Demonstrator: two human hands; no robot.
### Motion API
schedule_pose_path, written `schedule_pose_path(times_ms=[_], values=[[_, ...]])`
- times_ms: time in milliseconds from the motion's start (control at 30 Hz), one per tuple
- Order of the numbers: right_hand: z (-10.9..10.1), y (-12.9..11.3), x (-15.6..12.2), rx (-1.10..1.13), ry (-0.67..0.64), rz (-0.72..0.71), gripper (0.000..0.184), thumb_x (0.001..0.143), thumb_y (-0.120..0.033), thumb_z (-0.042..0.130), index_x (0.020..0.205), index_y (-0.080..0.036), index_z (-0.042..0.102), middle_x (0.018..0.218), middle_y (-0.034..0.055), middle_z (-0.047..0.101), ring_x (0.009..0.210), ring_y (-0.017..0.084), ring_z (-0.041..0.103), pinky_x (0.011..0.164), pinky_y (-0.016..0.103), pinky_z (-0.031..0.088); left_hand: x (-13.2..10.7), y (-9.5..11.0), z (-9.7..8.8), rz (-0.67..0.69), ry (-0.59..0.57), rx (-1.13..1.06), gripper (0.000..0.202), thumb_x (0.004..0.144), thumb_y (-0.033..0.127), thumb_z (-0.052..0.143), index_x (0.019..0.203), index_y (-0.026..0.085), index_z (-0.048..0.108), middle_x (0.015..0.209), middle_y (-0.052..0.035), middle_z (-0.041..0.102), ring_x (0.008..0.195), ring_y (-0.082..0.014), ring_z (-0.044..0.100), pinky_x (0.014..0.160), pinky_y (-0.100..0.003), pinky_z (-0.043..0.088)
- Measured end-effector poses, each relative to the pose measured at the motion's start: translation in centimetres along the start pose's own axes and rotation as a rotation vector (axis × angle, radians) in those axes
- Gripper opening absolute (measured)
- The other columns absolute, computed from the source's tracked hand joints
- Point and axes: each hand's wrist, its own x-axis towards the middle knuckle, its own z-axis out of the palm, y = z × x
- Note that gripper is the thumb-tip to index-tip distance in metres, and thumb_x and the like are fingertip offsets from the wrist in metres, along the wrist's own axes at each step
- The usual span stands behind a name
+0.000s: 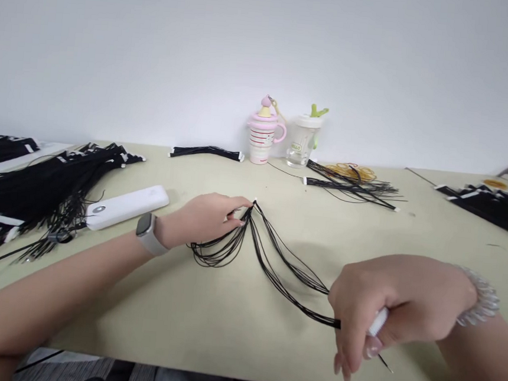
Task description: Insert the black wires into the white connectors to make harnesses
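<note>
A bundle of thin black wires [269, 269] stretches across the middle of the table between my two hands. My left hand [207, 217], with a watch on the wrist, pinches the bundle near its far bend. Below that hand, several wires hang in loose loops [218, 257]. My right hand [389, 300] is closed in the right foreground around a white connector [377, 322], from which two strands of the wires run back to the left. One wire tip [386, 364] pokes out beneath the right hand. Most of the connector is hidden by my fingers.
Black wire bundles with white connectors lie in a heap [37, 177] at left, beside a white power bank [128, 207]. A pink-lidded cup [261, 138] and a clear cup [301, 144] stand by the wall. Yellow rubber bands [353, 172] and more wires [501, 209] lie right.
</note>
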Motion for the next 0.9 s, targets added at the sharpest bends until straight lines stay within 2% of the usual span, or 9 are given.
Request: schedule_pose_path(times_ms=[67,133,267,367,567,700,900], values=[[0.0,0.4,0.1,-0.002,0.0,-0.018,0.027,0.085,-0.017,0.046,0.101,-0.006,0.064,0.098,0.0101,0.066,0.084,0.011,0.062,0.074,0.018,0.046,0.4,0.2,0.5,0.046,-0.028,0.094,0.045,0.084,0.034,0.038,0.129,0.033,0.034,0.094,-0.0016,0.063,0.083,-0.0176,0.058,0.07,-0.028,0.041],[0.0,0.5,0.2,-0.017,0.005,-0.049,0.027,0.084,-0.017,0.046,0.1,-0.006,0.065,0.096,0.0104,0.067,0.082,0.011,0.062,0.072,0.019,0.047,1.1,0.1,0.7,0.056,-0.093,0.171,0.049,0.083,0.034,0.037,0.131,0.031,0.031,0.095,-0.0044,0.063,0.084,-0.0208,0.058,0.068,-0.03,0.041],[-0.1,-0.2,0.2,-0.04,-0.009,0.007,0.028,0.086,-0.018,0.044,0.103,-0.007,0.063,0.099,0.0109,0.066,0.086,0.012,0.062,0.076,0.019,0.046,3.1,-0.2,0.7,-0.006,-0.23,0.221,0.044,0.082,0.037,0.037,0.123,0.022,0.041,0.092,-0.011,0.062,0.082,-0.0239,0.058,0.065,-0.03,0.041],[-0.2,-0.7,0.2,-0.058,-0.025,0.071,0.029,0.086,-0.018,0.044,0.105,-0.008,0.063,0.101,0.01,0.065,0.089,0.012,0.061,0.078,0.019,0.045,3.9,-0.1,0.8,-0.009,-0.25,0.209,0.044,0.082,0.036,0.037,0.123,0.021,0.039,0.094,-0.0119,0.062,0.083,-0.0235,0.058,0.065,-0.03,0.041],[-0.2,-0.8,0.3,-0.06,-0.032,0.082,0.028,0.086,-0.016,0.044,0.106,-0.008,0.062,0.104,0.009,0.064,0.09,0.011,0.06,0.08,0.019,0.045,4.4,0.2,0.9,0.028,-0.27,0.192,0.044,0.08,0.031,0.037,0.123,0.023,0.038,0.09,-0.0101,0.061,0.076,-0.0206,0.057,0.061,-0.028,0.04],[-0.2,-0.8,0.4,-0.061,-0.022,0.082,0.028,0.086,-0.015,0.044,0.106,-0.007,0.061,0.105,0.0095,0.064,0.091,0.011,0.06,0.079,0.019,0.045,4.8,0.2,1.3,0.056,-0.277,0.179,0.037,0.077,0.027,0.038,0.113,0.023,0.046,0.087,-0.008,0.062,0.073,-0.0197,0.055,0.058,-0.027,0.038],[-0.3,-0.8,-0.2,-0.069,0.033,0.118,0.028,0.086,-0.017,0.045,0.105,-0.007,0.062,0.098,0.0097,0.066,0.086,0.01,0.061,0.074,0.018,0.045,4.7,-0.2,0.8,0.093,-0.272,0.139,0.016,0.067,0.025,0.045,0.08,0.02,0.054,0.072,-0.0044,0.059,0.063,-0.016,0.05,0.053,-0.025,0.03]])
